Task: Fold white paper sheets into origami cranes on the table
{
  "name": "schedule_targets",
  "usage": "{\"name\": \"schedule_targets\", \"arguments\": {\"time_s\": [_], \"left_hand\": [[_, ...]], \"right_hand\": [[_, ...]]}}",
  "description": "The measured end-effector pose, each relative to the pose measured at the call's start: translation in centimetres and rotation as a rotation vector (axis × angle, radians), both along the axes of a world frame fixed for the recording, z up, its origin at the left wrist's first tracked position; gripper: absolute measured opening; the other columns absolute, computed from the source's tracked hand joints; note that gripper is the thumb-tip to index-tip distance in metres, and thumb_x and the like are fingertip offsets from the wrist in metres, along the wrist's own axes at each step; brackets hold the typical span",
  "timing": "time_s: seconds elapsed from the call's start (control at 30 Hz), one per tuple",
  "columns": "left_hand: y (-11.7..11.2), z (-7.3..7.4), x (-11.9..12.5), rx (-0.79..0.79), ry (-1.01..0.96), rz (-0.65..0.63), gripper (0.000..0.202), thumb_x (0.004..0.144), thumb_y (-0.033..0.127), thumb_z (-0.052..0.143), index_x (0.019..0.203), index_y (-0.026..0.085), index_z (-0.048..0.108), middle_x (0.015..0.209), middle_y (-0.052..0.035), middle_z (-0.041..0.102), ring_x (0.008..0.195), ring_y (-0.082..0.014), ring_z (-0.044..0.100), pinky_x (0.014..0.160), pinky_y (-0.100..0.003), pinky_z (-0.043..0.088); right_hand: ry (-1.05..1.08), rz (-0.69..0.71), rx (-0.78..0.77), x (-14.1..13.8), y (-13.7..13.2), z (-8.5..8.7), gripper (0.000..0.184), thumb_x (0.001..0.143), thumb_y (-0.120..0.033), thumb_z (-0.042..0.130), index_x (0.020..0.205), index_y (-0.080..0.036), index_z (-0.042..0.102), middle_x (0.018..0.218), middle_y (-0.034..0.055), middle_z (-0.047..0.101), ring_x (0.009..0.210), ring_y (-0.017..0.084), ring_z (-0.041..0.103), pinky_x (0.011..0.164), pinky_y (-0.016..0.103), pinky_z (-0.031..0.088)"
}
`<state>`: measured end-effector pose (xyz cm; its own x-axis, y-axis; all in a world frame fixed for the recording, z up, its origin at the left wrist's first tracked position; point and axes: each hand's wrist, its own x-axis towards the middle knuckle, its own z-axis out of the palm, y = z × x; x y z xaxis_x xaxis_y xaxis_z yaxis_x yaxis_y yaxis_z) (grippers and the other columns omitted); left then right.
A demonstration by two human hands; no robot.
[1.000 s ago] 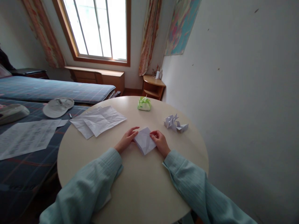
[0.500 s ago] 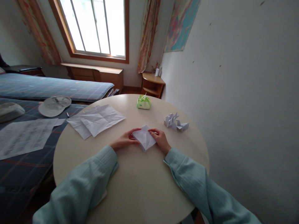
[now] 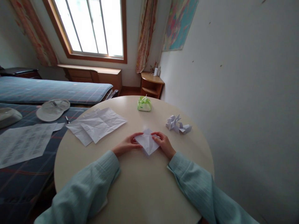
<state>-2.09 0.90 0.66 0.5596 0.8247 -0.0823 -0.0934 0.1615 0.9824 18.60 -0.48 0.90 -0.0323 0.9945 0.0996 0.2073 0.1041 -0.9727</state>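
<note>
A piece of white folded paper (image 3: 148, 143), diamond-shaped with creases across it, is between my two hands over the round table (image 3: 140, 186). My left hand (image 3: 126, 143) grips its left corner, fingers along the upper left edge and thumb at the lower side. With bent fingers on the upper right part, my right hand (image 3: 163, 143) holds the other side. The paper's lower point faces me. Beyond my right hand lie several folded paper figures (image 3: 174, 123).
Creased white sheets (image 3: 102, 123) overlap on the table's left side. At the far edge sits a green tissue pack (image 3: 144, 104). A bed to the left carries a white cap (image 3: 52, 110), a printed sheet (image 3: 25, 143) and a pen (image 3: 67, 119). A wall (image 3: 245, 109) runs along the right.
The view has shifted slightly, so everything on the table sits a little lower and further right. My right fingers have moved slightly inward over the folded paper; both hands still hold it.
</note>
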Motion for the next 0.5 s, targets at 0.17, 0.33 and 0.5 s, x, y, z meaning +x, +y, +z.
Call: {"name": "schedule_targets", "arguments": {"time_s": [0.17,0.33,0.5], "left_hand": [[0.33,-0.34,0.14,-0.034,0.004,-0.017,0.078,0.052,0.024,0.077,0.122,0.018,0.045,0.101,-0.0078,0.061,0.091,-0.0191,0.058,0.081,-0.032,0.045],[0.66,-0.45,0.54,-0.037,0.007,-0.004,0.073,0.051,0.026,0.078,0.117,0.018,0.050,0.100,-0.0067,0.061,0.088,-0.0180,0.058,0.081,-0.032,0.045],[0.65,-0.11,0.80,-0.051,-0.005,-0.032,0.060,0.053,0.028,0.077,0.109,0.017,0.057,0.095,-0.0060,0.063,0.085,-0.0177,0.058,0.079,-0.032,0.045]], "right_hand": [[-0.005,-0.017,-0.036,0.05,-0.20,0.35,0.030,0.066,-0.037,0.058,0.088,-0.016,0.061,0.088,0.0041,0.063,0.074,0.015,0.055,0.063,0.026,0.044],[0.013,-0.013,-0.048,0.21,-0.28,0.58,0.031,0.066,-0.038,0.058,0.089,-0.017,0.062,0.093,0.0053,0.063,0.081,0.017,0.056,0.068,0.027,0.045],[0.036,0.008,-0.047,0.43,-0.26,0.55,0.032,0.068,-0.039,0.058,0.091,-0.017,0.061,0.094,0.0044,0.062,0.083,0.017,0.056,0.069,0.027,0.044]]}}
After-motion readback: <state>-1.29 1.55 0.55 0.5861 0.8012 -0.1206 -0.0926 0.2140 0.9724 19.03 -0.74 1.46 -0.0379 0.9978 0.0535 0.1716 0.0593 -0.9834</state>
